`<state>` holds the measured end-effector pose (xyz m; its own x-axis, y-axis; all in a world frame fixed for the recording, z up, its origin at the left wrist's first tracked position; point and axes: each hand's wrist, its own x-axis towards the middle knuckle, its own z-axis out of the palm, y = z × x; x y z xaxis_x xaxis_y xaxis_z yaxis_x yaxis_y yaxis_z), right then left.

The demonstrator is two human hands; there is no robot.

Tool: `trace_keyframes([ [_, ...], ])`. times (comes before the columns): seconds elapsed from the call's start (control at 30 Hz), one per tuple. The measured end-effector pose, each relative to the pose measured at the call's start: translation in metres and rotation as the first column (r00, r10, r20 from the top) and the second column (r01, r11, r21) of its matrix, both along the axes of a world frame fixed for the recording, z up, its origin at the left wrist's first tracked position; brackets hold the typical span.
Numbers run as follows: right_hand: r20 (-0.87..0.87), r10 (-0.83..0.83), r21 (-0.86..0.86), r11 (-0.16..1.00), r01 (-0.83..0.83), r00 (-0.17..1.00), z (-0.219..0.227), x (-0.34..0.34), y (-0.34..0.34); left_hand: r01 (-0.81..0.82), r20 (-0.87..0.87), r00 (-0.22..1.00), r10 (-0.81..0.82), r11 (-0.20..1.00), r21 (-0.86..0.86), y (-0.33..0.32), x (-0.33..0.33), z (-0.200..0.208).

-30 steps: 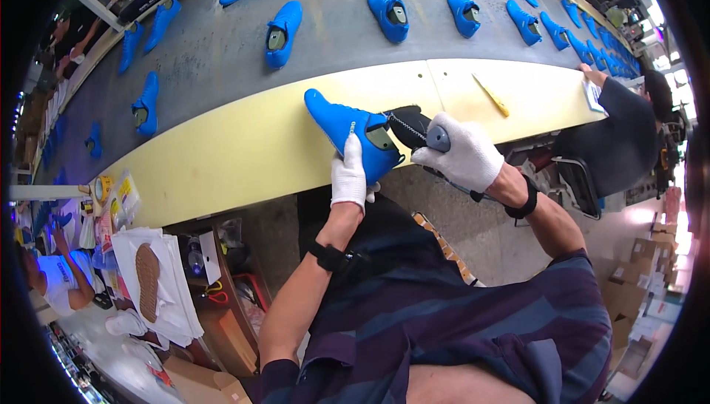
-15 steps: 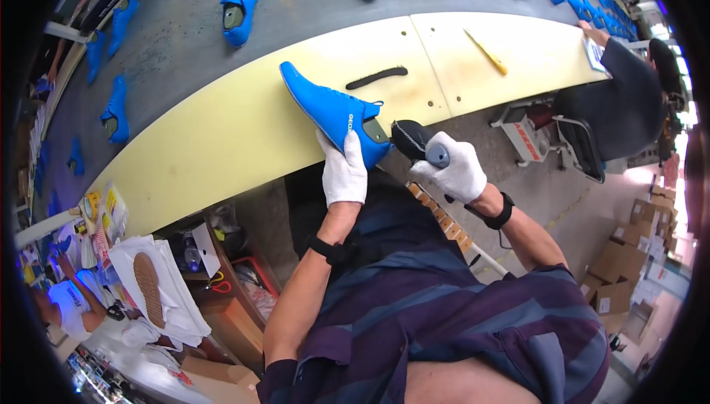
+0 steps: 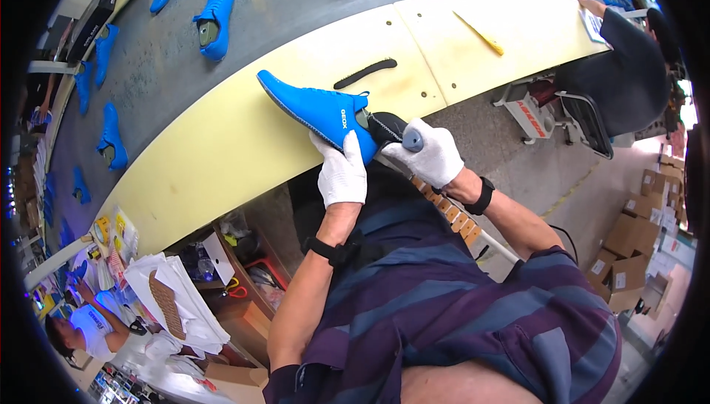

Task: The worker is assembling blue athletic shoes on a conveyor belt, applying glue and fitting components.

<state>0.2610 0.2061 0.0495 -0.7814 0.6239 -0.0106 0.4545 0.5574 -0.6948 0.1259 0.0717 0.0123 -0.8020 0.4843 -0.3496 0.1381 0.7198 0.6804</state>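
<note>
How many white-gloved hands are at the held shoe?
2: the left hand holds the blue shoe by its near side; the right hand grips a grey handle near the shoe's opening. Both are partly hidden.

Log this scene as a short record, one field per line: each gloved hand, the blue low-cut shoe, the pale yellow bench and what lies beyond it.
Left hand: white-gloved, gripping the blue low-cut shoe toward its heel
Right hand: white-gloved, closed around a rounded grey handle
Shoe: toe toward upper left; a black piece with a pale zigzag line at its heel end, attachment unclear
Pale yellow bench: slightly curved black strip, slim yellow pointed tool
Beyond: flat grey surface bearing more blue shoes
</note>
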Motion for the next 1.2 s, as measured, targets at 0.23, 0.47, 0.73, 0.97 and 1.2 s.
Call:
trace_keyframes([
  [0.23, -0.121, -0.153, 0.016, 0.988, 0.156, 0.981, 0.014, 0.014, 0.009, -0.071, 0.082, 0.995, 0.060, 0.988, 0.134, -0.008, -0.006, -0.025],
  [0.47, 0.044, 0.083, -0.029, 0.996, -0.082, 0.996, 0.013, -0.002, -0.008, -0.041, 0.036, 0.999, 0.037, 0.992, 0.120, -0.009, -0.007, -0.018],
  [0.73, 0.068, 0.072, -0.057, 0.996, -0.068, 0.995, 0.016, -0.007, -0.013, 0.008, 0.016, 1.000, -0.009, 0.998, 0.062, -0.012, -0.017, -0.015],
  [0.97, 0.042, 0.019, -0.053, 0.998, -0.017, 0.999, 0.013, 0.007, -0.004, 0.168, 0.401, 0.911, -0.090, 0.972, -0.163, -0.018, -0.075, 0.031],
  [1.2, -0.011, -0.046, -0.111, 0.993, 0.044, 0.999, 0.020, 0.012, -0.002, 0.252, -0.746, 0.665, -0.027, 0.949, 0.190, 0.019, -0.181, 0.018],
])
